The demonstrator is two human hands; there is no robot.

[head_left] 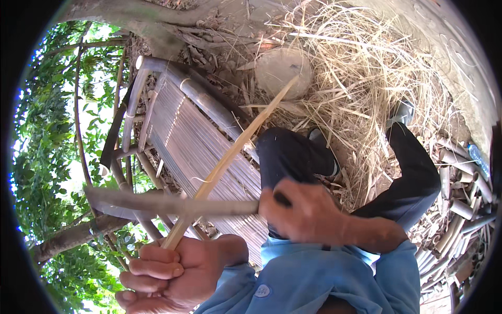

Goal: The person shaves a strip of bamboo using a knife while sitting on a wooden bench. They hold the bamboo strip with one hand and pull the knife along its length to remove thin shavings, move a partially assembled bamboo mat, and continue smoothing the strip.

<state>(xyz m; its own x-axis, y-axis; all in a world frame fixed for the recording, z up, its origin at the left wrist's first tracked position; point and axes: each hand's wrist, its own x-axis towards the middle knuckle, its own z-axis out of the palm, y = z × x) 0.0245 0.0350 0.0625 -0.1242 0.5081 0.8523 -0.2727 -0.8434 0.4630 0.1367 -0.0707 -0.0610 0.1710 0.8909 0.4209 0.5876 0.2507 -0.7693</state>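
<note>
A long, pale yellow bamboo strip (241,138) slants up and away from my left hand (175,275), whose fingers are wrapped around its near end. In my right hand (306,212), blurred by motion, is the handle of a machete (130,201). Its long grey blade points left and crosses the strip a little above my left fist. A thin curl of shaving stands out from the strip's edge just beyond the blade. The strip's far tip reaches over a round stump-like block (284,73) on the ground.
A slatted bamboo bench (193,141) stands beside my legs on the left. Loose pale shavings (361,68) cover the ground ahead. Cut bamboo pieces (460,209) and a blue plastic bottle (478,159) lie at right. Leafy plants (47,157) and poles border the left.
</note>
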